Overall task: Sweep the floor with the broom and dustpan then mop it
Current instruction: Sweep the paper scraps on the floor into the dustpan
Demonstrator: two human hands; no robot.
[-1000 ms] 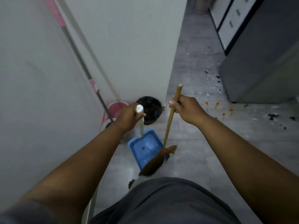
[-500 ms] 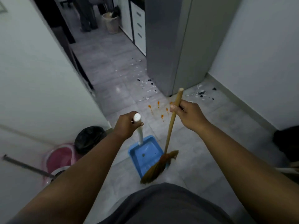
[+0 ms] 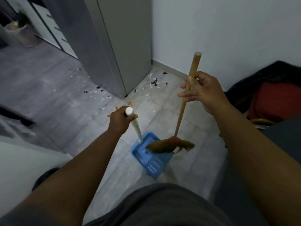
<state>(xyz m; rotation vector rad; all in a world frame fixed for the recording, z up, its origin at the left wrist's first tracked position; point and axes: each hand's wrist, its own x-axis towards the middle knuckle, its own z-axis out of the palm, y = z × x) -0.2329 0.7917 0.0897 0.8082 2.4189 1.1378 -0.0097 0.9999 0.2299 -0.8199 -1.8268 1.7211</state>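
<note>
It looked like a home, near a kitchen: a grey tiled floor (image 3: 48,98), a white wall (image 3: 228,30) with skirting (image 3: 169,66) at right, a tall grey cabinet (image 3: 114,46), white drawers (image 3: 48,25) and a bin (image 3: 22,34) far left, and scraps (image 3: 154,82) strewn about.

A person in a plain dark grey shirt (image 3: 162,207) with short sleeves, the left sleeve (image 3: 16,216) and right sleeve (image 3: 283,134) matching it in colour; forearms are bare down to the left hand (image 3: 121,119) and right hand (image 3: 202,91).
</note>
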